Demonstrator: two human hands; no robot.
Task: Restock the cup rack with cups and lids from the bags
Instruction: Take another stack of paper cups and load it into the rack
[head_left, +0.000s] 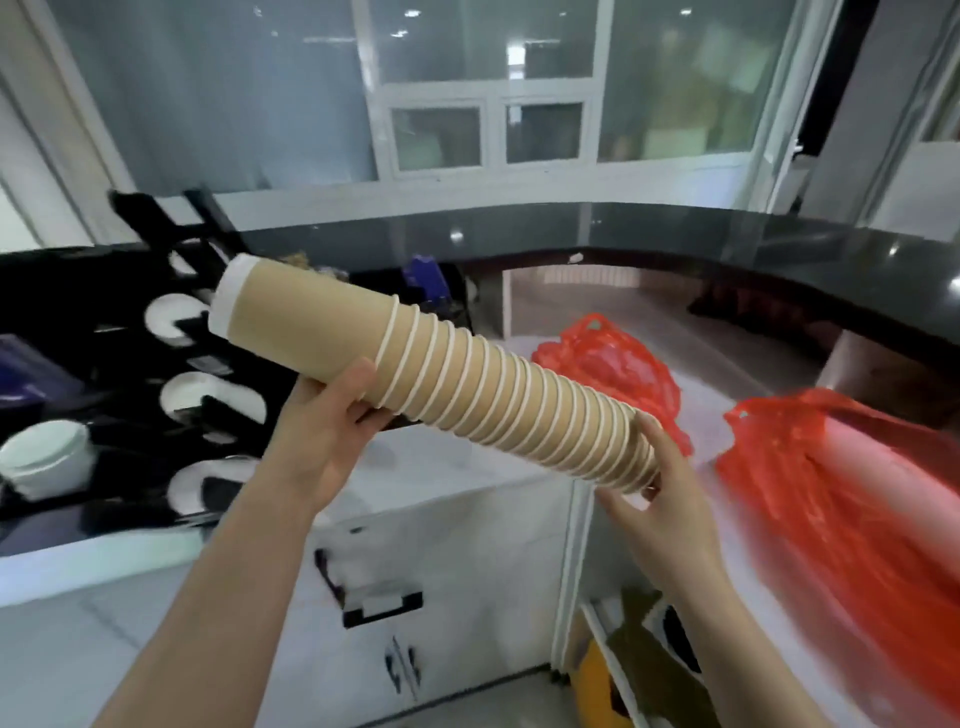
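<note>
So cup stack (457, 384) btwn both hands' fingers (660, 441).

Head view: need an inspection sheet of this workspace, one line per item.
Surface: white counter with cabinet doors below; dark raised ledge behind.
Job's things: stack of brown paper cups held slanted in the air; black cup rack at left with white items in its openings; white lid stack at the rack.
Clutter: two red plastic bags on the counter at right.
Hands: left hand grips the stack mid-length; right hand holds its near end.
Cables: nothing seen.
Surroundings: windows behind the ledge; open shelf at lower right, contents blurred.
</note>
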